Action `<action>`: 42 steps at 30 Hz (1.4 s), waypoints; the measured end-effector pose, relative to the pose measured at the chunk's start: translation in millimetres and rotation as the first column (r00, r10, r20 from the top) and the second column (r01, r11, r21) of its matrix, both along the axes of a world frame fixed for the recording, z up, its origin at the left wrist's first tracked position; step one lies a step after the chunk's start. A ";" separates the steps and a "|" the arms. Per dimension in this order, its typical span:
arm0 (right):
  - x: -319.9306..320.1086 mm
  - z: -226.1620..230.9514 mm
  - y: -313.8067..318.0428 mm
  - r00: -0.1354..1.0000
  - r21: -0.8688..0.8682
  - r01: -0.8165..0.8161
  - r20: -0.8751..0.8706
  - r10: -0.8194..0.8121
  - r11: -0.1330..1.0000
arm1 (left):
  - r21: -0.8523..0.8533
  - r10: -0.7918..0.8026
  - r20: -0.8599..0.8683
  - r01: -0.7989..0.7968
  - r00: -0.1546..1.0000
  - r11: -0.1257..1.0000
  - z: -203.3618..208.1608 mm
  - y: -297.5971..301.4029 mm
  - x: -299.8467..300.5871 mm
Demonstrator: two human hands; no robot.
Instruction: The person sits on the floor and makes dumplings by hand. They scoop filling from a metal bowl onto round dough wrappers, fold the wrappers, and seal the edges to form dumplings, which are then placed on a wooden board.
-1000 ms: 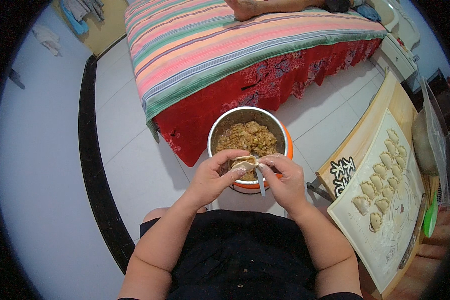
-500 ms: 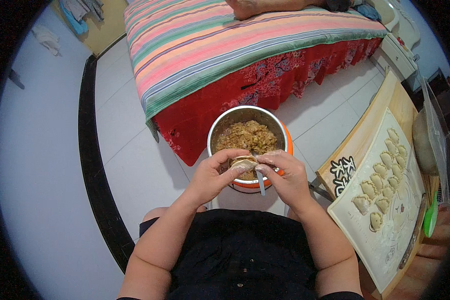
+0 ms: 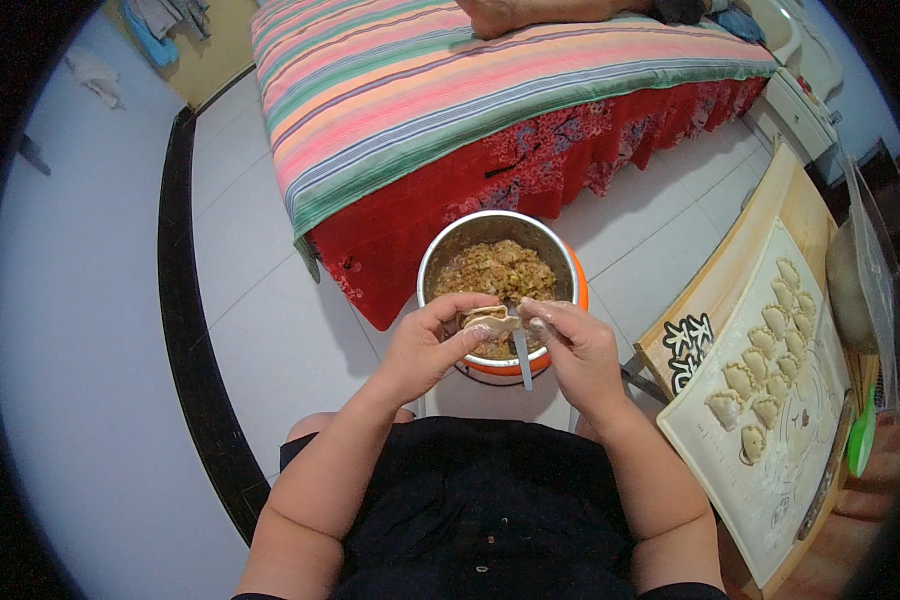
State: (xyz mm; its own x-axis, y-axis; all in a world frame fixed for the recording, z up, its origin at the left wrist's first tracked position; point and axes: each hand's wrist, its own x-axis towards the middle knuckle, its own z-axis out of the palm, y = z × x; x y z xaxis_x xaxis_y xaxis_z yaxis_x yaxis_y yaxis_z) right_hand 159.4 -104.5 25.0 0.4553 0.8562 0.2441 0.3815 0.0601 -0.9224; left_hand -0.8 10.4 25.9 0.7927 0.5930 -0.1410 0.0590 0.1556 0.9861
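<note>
Both hands, left hand [image 3: 425, 345] and right hand [image 3: 575, 345], are pinching a pale folded dough dumpling [image 3: 490, 320], its long axis lying left-to-right, above the round steel filling bowl [image 3: 440, 255].

A printed sign-like panel [image 3: 688, 350] is seen on the near left corner of the pale board [image 3: 810, 440] that carries the rows of dumplings. It is a small light patch bearing bold black characters, set slantwise along the board's edge. A clear plastic bag [image 3: 875, 270] is seen just beyond the board's far right side, upright and transparent, with a brownish rounded mass behind it. A flat green package-like item [image 3: 859, 440] is seen at the board's right edge; its kind cannot be told. No screens are seen.
</note>
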 end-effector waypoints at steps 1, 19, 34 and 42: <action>0.6 1.6 -0.3 1.000 -0.007 -0.017 -0.008 0.017 1.000 | -0.001 0.002 -0.006 -0.002 1.000 1.000 1.2 0.3 -0.2; 3.5 4.1 -3.1 0.975 -0.014 -0.117 0.187 0.117 0.993 | 0.122 -0.079 -0.079 0.088 0.994 0.989 4.5 -7.3 0.3; -1.3 -1.4 -1.6 0.972 0.028 -0.018 0.235 0.011 0.999 | 0.241 -0.040 0.005 0.037 0.999 0.970 -2.5 -7.9 -2.4; -1.3 6.6 -2.5 0.977 0.030 -0.071 0.205 0.064 0.997 | 0.276 -0.051 0.003 0.048 0.999 0.960 -3.4 -8.4 -2.4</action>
